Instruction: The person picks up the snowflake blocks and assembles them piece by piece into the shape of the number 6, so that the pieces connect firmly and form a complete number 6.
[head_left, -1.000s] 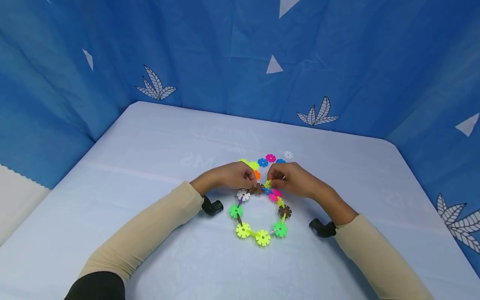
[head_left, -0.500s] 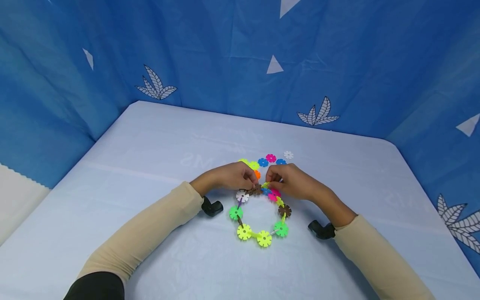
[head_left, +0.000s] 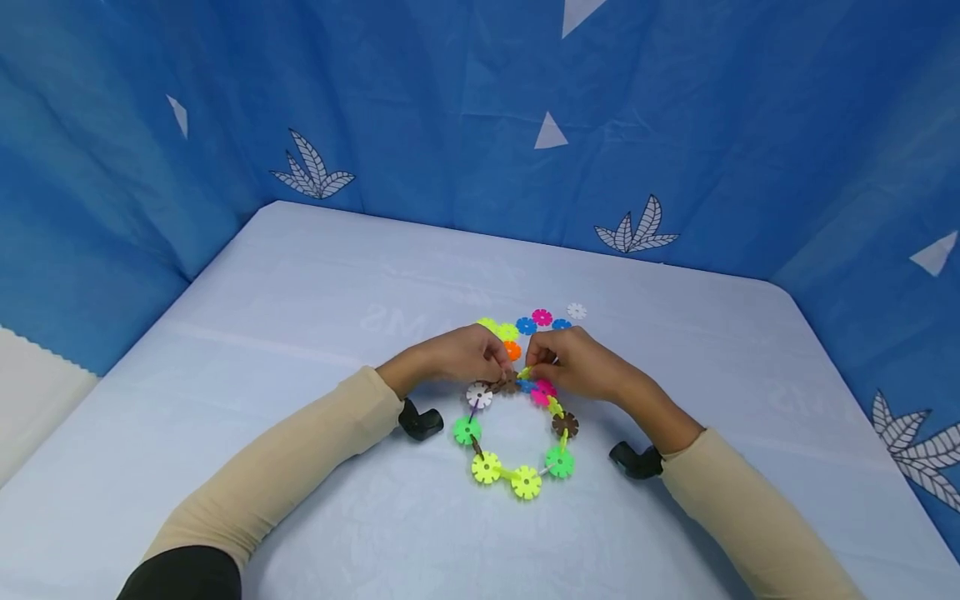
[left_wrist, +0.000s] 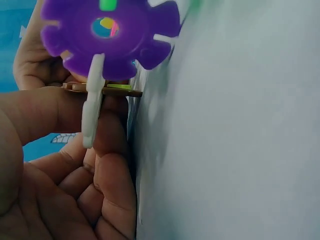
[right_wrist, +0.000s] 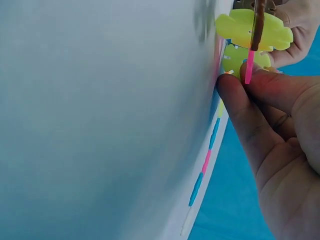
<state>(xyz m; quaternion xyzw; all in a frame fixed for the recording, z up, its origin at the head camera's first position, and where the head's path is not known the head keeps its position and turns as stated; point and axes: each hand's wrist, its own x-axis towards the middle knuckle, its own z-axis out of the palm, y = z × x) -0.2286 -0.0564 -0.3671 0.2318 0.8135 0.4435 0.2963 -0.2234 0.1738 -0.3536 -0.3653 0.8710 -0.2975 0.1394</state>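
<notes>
Slotted plastic snowflake discs are joined edge to edge in a ring on the table, among them a white disc (head_left: 479, 395), a green disc (head_left: 467, 431) and a pink disc (head_left: 543, 393). At the ring's far side my left hand (head_left: 468, 354) pinches a brown disc (head_left: 510, 384). Close beside it, my right hand (head_left: 573, 364) pinches a yellow disc (head_left: 525, 372) between thumb and forefinger, its edge at the brown disc. Whether the two are slotted together is hidden by the fingers. A purple disc (left_wrist: 145, 35) fills the top of the left wrist view.
Behind the hands lie several loose discs, including an orange disc (head_left: 512, 350), a blue disc (head_left: 527, 326) and a white disc (head_left: 577, 311). They rest on a white-covered table (head_left: 337, 508). A blue curtain (head_left: 450, 108) hangs around its far side.
My right hand has moved left toward my left hand, bringing the yellow disc up to the brown one. The ring has shifted slightly left and nearer. The loose discs stay put.
</notes>
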